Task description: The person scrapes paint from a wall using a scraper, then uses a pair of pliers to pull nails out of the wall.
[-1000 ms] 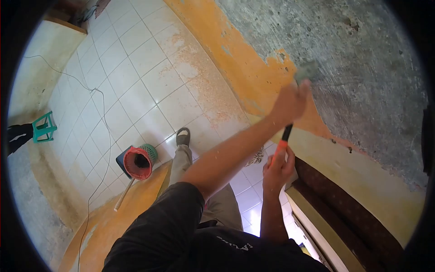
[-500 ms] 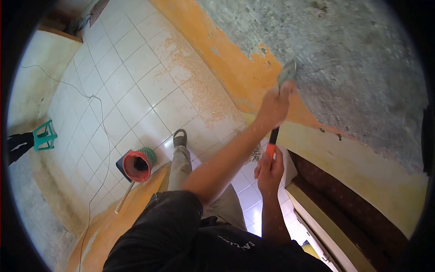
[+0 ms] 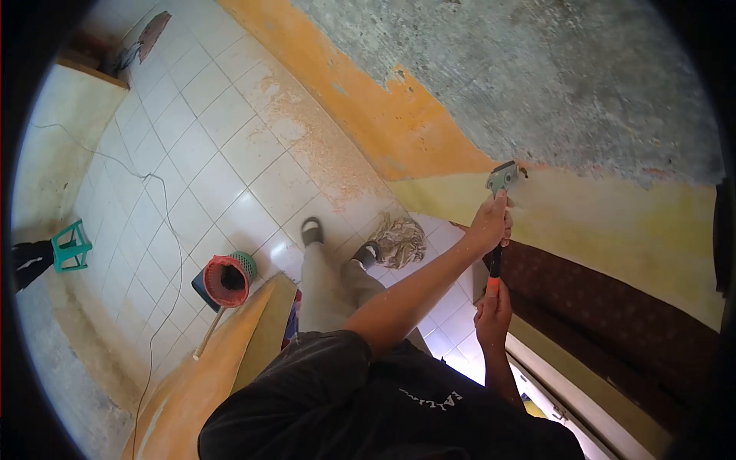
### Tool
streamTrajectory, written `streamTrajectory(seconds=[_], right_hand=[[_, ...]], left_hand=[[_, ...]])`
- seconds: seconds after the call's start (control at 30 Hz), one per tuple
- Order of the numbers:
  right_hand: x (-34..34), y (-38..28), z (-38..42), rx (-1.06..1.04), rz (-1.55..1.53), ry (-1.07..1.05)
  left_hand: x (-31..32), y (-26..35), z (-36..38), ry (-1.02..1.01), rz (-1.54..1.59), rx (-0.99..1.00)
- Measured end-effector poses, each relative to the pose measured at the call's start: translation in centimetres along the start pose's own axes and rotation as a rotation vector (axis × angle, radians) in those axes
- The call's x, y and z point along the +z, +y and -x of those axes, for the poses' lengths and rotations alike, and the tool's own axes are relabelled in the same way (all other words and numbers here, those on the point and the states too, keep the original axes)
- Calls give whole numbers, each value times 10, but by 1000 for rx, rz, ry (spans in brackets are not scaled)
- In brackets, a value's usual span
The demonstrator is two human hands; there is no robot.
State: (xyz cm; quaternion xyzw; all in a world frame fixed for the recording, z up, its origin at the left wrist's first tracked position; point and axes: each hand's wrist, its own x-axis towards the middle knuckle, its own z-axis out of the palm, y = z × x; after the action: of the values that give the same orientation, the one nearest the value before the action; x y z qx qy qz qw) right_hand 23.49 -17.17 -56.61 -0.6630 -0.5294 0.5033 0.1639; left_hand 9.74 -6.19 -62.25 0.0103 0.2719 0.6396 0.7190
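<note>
Both my hands grip one long-handled scraper (image 3: 503,178) with a flat metal head and a black and orange handle. My left hand (image 3: 489,224) is closed around the handle just below the head. Further down, my right hand (image 3: 494,314) wraps the end by the orange band. The scraper's head overlaps the wall where the orange paint (image 3: 429,126) and the bare grey surface (image 3: 537,84) meet a pale yellow band (image 3: 613,211). A small dark mark shows right beside the blade.
Paint flakes (image 3: 326,165) litter the white tiled floor (image 3: 218,153) along the wall. A crumpled rag (image 3: 399,241) lies by my feet. On the left are a red bucket (image 3: 226,282), a green stool (image 3: 71,247) and a loose cable (image 3: 175,222). A dark brown panel (image 3: 583,307) runs below the yellow band.
The scraper and both hands have moved down the wall, from the grey patch to its lower edge at the yellow band. My view has shifted, and the rag shows more fully.
</note>
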Motion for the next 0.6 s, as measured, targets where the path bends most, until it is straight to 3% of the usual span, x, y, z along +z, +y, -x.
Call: streamTrajectory(seconds=[0.23, 0.37, 0.47, 0.6], right_hand=[[-9, 4, 7, -205, 303, 161], [-15, -16, 13, -224, 346, 179], [-18, -41, 25, -154, 220, 70], [-15, -47, 17, -329, 387, 168]], left_hand=[[9, -1, -4, 31, -54, 9], [18, 13, 0, 59, -77, -5], [19, 22, 7, 80, -69, 29], [15, 37, 2, 30, -29, -18]])
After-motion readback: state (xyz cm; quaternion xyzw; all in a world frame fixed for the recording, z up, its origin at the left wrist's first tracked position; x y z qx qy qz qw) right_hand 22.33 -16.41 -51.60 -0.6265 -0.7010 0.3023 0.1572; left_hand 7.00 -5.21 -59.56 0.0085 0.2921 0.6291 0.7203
